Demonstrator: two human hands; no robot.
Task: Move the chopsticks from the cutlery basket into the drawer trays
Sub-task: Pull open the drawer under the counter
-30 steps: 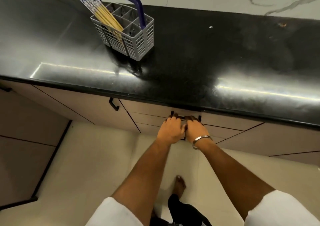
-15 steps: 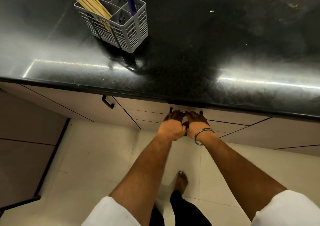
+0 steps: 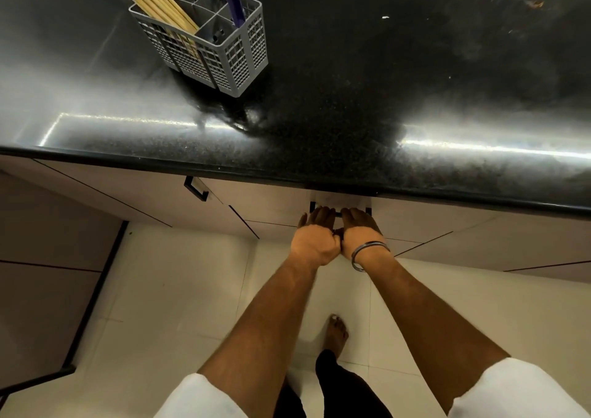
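Bare forearms, white short sleeves, one metal bangle
The left hand (image 3: 315, 241) and right hand (image 3: 361, 233) are bare, with no rings that can be made out. A thin silver-grey bangle (image 3: 367, 253) circles the right wrist. Both forearms are uncovered up to loose white sleeves, the left sleeve (image 3: 198, 397) and the right sleeve (image 3: 515, 392), cut off by the lower edge of the view. Below, dark trousers (image 3: 339, 385) cover the legs, and one bare foot (image 3: 335, 331) shows on the floor
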